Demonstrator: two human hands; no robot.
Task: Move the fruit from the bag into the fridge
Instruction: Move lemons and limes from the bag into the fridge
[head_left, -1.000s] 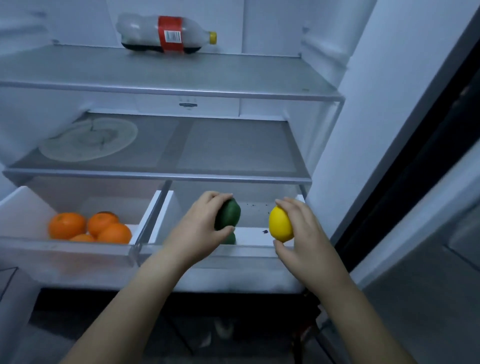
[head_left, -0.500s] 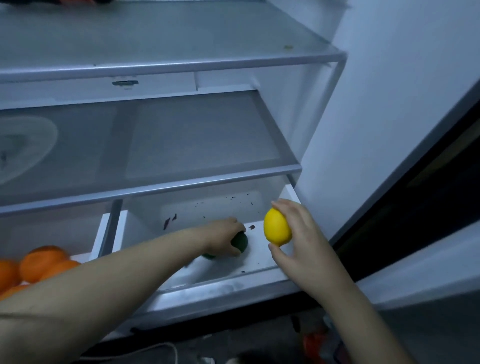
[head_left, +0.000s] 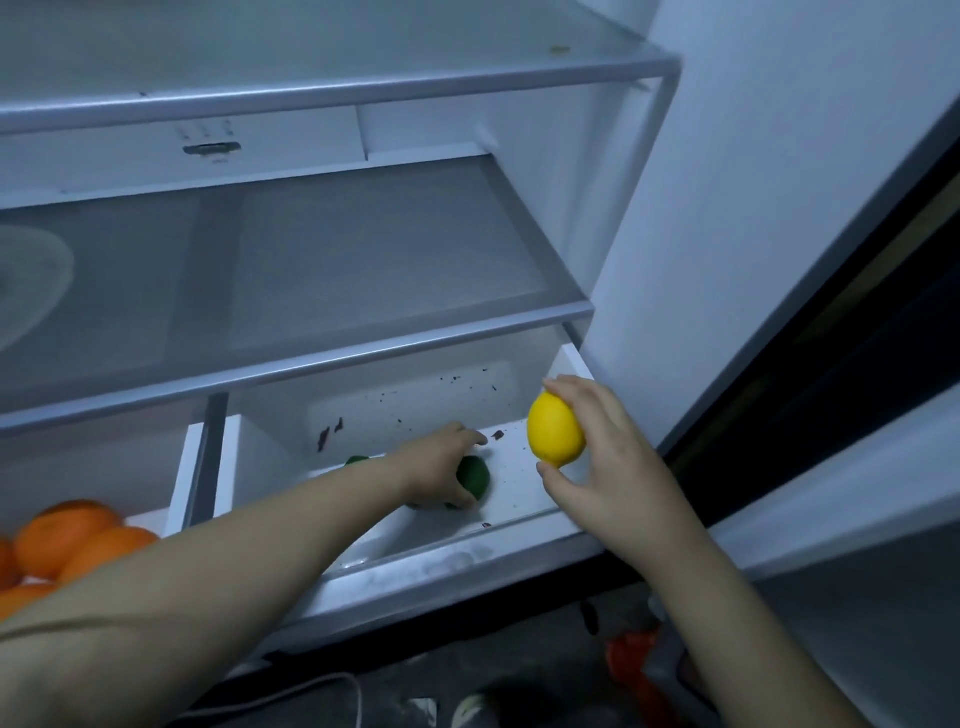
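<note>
The fridge stands open with two white drawers pulled out at the bottom. My left hand (head_left: 441, 470) reaches down into the right drawer (head_left: 467, 551) and grips a dark green fruit (head_left: 475, 480) resting on the drawer floor. A second green fruit (head_left: 357, 460) peeks out behind my left forearm. My right hand (head_left: 597, 462) holds a yellow lemon (head_left: 555, 435) in its fingertips above the drawer's right end. Several oranges (head_left: 67, 540) lie in the left drawer.
A glass shelf (head_left: 363, 249) spans just above the drawers, with another shelf (head_left: 363, 88) higher up. The fridge's white side wall (head_left: 753, 208) rises at the right. Something red (head_left: 631, 660) lies on the dark floor below, beside a white cable (head_left: 291, 696).
My left hand went from above the drawer down to its floor with the green fruit. The right hand kept the lemon near the drawer's right end. The view tilted down and right.
</note>
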